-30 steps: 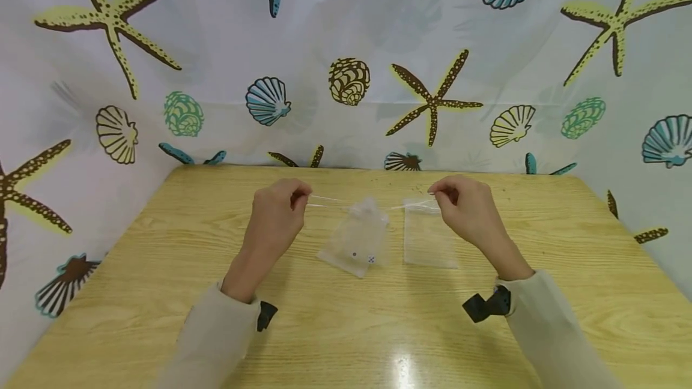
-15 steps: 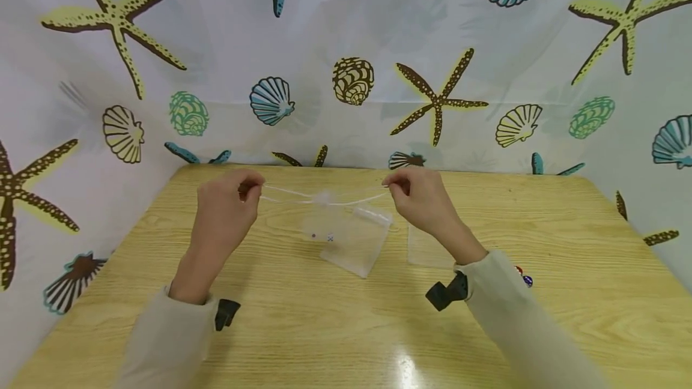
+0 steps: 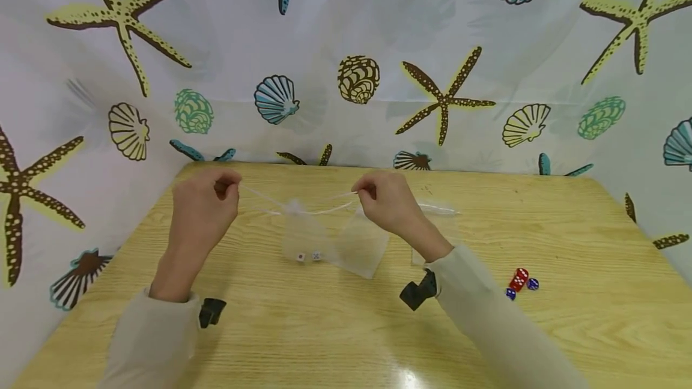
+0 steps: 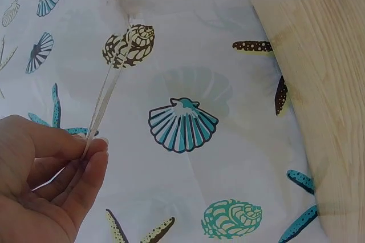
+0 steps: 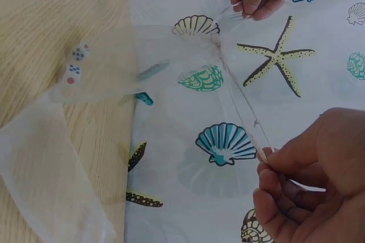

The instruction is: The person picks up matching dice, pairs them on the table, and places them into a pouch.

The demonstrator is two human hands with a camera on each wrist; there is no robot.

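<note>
A translucent drawstring pouch point(image 3: 301, 233) hangs between the two hands, its neck gathered tight. Inside its bottom are white dice point(image 3: 316, 256) with coloured pips, also visible through the film in the right wrist view point(image 5: 74, 71). My left hand point(image 3: 202, 212) pinches the white drawstring's loop on the left side, thumb against fingertips. On the other side, my right hand point(image 3: 390, 202) pinches the opposite loop of the drawstring point(image 3: 331, 211). The cords run from both hands to the gathered neck.
A second translucent pouch point(image 3: 363, 246) lies flat on the wooden table point(image 3: 324, 329), partly behind the hanging one. Another pouch point(image 3: 439, 209) is mostly hidden by the right forearm. Red dice point(image 3: 519, 279) and blue dice point(image 3: 533, 284) lie at the right. A patterned curtain point(image 3: 319, 29) stands behind.
Both hands have moved left with the pouch, and its neck has drawn tighter. The flat pouch beneath and the red and blue dice by the right sleeve have come into view.
</note>
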